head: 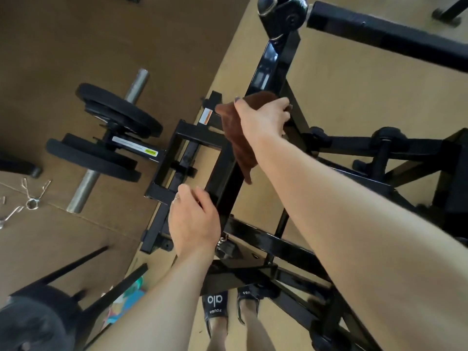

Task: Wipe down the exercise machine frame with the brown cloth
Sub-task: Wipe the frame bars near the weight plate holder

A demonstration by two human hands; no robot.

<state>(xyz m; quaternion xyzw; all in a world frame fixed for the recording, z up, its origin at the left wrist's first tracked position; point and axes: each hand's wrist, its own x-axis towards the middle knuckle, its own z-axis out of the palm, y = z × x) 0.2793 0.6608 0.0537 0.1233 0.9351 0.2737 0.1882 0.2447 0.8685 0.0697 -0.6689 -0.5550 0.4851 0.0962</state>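
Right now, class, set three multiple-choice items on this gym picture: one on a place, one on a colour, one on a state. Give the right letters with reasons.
1. Where is the brown cloth?
A. On the floor by the clips
B. Draped over the black machine frame under the right hand
C. Hung on the silver bar

2. What colour are the weight plates on the silver bar?
A. Red
B. Yellow
C. Black

3. What is the left hand doing?
A. Resting on a frame bar, holding no cloth
B. Lifting a weight plate
C. Gripping the cloth

Answers:
1 B, the cloth hangs over the bar with the right hand on top of it.
2 C, all plates on the bar look black.
3 A, the left hand lies on the frame with no cloth in it.
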